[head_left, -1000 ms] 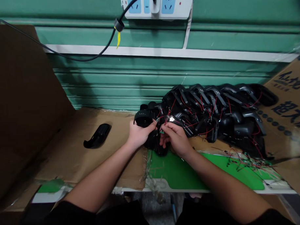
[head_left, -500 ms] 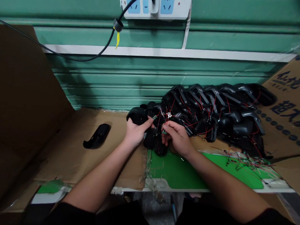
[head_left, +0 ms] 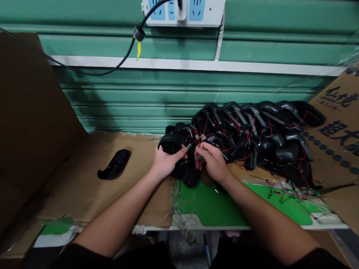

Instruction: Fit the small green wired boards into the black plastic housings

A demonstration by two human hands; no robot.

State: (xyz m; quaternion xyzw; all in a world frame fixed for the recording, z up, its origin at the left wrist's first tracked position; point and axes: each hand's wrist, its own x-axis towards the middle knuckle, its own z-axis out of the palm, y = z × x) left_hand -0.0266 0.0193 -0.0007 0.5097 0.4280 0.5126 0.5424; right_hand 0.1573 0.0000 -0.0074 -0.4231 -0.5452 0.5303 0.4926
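My left hand (head_left: 165, 163) is closed around a black plastic housing (head_left: 170, 142) with red wires running out of it. My right hand (head_left: 213, 163) pinches a small part on those wires (head_left: 196, 138), just right of the housing; what the part is I cannot make out. Both hands work at the left end of a pile of similar black housings (head_left: 256, 135) strung with red wires. Another black piece (head_left: 190, 175) lies under my hands at the edge of a green mat (head_left: 217, 207).
A single black shell (head_left: 114, 164) lies on the cardboard (head_left: 81, 185) to the left. A white power strip (head_left: 183, 8) with a black cable (head_left: 77, 67) hangs on the green shutter wall. Loose red wires (head_left: 290, 191) are scattered on the mat's right. Cardboard walls stand left and right.
The housing in my left hand shifted left, then back toward the pile. My right hand's fingers crept slightly up along the wires. The view dropped a little.
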